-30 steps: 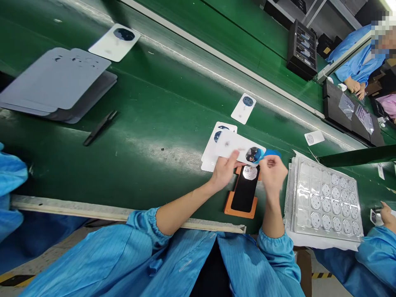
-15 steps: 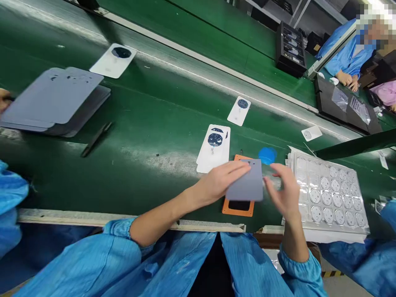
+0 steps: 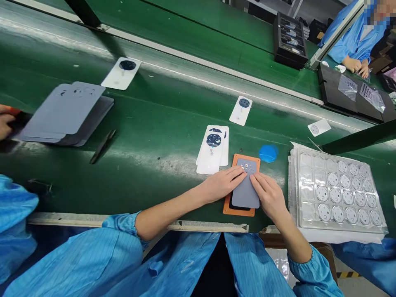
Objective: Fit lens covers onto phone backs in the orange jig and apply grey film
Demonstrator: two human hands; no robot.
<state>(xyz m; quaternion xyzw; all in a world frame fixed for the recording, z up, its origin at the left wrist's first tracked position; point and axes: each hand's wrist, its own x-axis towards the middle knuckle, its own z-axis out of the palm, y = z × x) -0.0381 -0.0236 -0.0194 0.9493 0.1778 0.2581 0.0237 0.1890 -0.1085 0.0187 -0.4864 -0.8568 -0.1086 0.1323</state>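
A grey plate with small holes near its top [image 3: 246,192] lies over an orange frame [image 3: 238,212], slightly askew, so the frame's black inside shows at the lower left. My left hand [image 3: 221,184] grips the plate's left edge near the top, fingers together. On the right edge, my right hand [image 3: 269,195] holds it with closed fingers. White cards with dark round prints [image 3: 208,159] lie overlapping just left of the frame. Behind my right hand is a blue round piece [image 3: 268,153].
A clear tray of round parts [image 3: 305,210] stands at the right. Stacked grey plates [image 3: 66,115] and a dark pen-like tool [image 3: 102,147] lie left. Another person's hand [image 3: 4,121] is at the left edge; a person in blue [image 3: 348,41] sits across the bench.
The grey plate has turned and moved down onto the orange frame. My right hand, apart from it before, has closed on its right edge. The view has shifted slightly.
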